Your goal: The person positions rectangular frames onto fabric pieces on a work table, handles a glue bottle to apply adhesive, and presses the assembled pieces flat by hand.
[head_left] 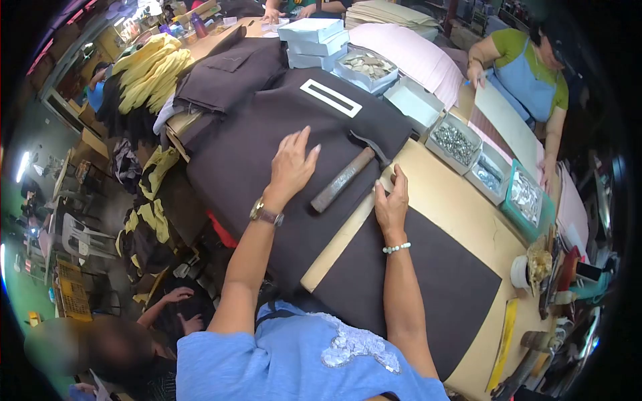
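Observation:
My left hand [294, 164], with a watch at the wrist, is over the dark cloth [247, 160], fingers apart and nothing in them. My right hand [392, 204], wearing a beaded bracelet, hovers near the edge of a second dark piece [428, 281], its fingers apart and seemingly empty. Between the hands lies a hammer [343, 180] with a thick worn handle, its curved metal head toward the top. Beyond it, a white rectangular frame with a long slot [330, 98] rests flat on the dark cloth.
Small boxes of metal parts [456, 140] line the right, near a green tray [527, 197]. White boxes [311, 30] are stacked at the top. A co-worker [525, 73] handles sheets at the upper right. A yellow ruler [503, 344] lies lower right; yellow gloves [154, 67] lie upper left.

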### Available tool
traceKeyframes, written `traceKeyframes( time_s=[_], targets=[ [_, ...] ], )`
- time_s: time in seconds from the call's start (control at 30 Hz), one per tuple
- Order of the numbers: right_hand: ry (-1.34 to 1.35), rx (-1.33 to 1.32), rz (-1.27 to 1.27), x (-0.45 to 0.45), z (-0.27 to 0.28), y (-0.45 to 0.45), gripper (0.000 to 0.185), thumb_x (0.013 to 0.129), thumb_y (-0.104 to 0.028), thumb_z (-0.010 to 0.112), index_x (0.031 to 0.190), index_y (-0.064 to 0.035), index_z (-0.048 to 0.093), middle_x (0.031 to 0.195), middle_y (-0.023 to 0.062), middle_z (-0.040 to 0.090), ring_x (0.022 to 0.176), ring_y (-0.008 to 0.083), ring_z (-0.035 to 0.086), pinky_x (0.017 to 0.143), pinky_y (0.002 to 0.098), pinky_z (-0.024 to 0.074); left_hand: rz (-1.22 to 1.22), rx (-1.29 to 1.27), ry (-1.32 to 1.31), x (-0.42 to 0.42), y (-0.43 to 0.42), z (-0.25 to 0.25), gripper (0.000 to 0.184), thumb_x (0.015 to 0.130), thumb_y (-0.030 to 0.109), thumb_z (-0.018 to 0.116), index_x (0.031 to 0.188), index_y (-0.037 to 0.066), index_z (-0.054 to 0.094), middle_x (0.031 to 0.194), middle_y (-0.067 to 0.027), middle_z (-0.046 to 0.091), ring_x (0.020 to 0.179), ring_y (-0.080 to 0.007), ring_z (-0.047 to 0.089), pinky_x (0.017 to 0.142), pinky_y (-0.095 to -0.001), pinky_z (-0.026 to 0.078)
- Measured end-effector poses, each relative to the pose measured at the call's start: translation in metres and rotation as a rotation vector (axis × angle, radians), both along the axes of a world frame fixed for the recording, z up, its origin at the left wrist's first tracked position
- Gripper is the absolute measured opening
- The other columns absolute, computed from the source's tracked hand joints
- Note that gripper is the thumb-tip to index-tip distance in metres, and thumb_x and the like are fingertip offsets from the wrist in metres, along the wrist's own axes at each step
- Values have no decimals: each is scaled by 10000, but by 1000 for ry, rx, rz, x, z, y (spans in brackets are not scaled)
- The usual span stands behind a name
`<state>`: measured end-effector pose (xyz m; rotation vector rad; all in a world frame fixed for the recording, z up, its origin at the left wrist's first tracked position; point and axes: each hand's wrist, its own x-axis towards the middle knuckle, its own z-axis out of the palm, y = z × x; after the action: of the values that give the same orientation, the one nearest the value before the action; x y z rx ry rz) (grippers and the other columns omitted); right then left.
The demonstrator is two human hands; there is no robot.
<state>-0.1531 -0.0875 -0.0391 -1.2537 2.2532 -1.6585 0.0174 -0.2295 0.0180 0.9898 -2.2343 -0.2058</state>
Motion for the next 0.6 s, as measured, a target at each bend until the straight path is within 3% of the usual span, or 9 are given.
traceKeyframes(
  time_s=[0.13, 0.17, 0.23, 0.3, 0.37, 0.6],
  targets=[
    [-5, 37, -5, 1, 1, 0, 530, 796, -97, 601, 1269, 52, 413, 1241, 226, 487, 1155, 355, 475, 997, 393, 367, 66, -54, -41, -50, -39, 2, 599, 875, 415, 525, 1344, 61, 404, 1374, -243, 362, 1275, -427, 322, 1011, -510, 323],
    [-8, 36, -9, 1, 2, 0, 530, 796, -96, 602, 1269, 50, 413, 1241, 226, 487, 1153, 354, 478, 995, 392, 370, 59, -1, -53, -62, -47, 2, 634, 879, 471, 489, 1372, 90, 373, 1422, -246, 284, 1317, -437, 249, 1015, -599, 263],
    [-20, 37, -7, 2, 2, -1, 530, 798, -95, 603, 1271, 47, 412, 1241, 225, 488, 1147, 352, 485, 992, 391, 376, 92, -25, -85, -83, -65, -9, 650, 870, 502, 485, 1387, 127, 362, 1447, -234, 243, 1346, -422, 193, 1006, -650, 224],
    [-2, 38, -10, 2, 0, -2, 536, 798, -90, 610, 1277, 44, 413, 1238, 221, 492, 1131, 345, 501, 980, 390, 388, 95, 107, -113, -97, -82, -24, 665, 861, 528, 479, 1394, 149, 359, 1469, -216, 207, 1362, -416, 143, 1001, -680, 180],
    [-5, 33, -9, 3, 0, -3, 540, 798, -87, 613, 1282, 44, 411, 1238, 218, 495, 1126, 340, 506, 977, 390, 392, 100, 83, -40, -104, -90, -37, 659, 854, 540, 477, 1382, 156, 385, 1481, -190, 192, 1367, -410, 123, 1011, -684, 133],
    [9, 86, -4, 4, 3, -2, 548, 832, -106, 602, 1316, 37, 389, 1274, 200, 488, 1150, 310, 503, 982, 366, 390, 94, 147, -78, -105, -106, -31, 683, 848, 543, 478, 1386, 137, 372, 1478, -203, 191, 1374, -402, 99, 1014, -686, 113]
  ],
)
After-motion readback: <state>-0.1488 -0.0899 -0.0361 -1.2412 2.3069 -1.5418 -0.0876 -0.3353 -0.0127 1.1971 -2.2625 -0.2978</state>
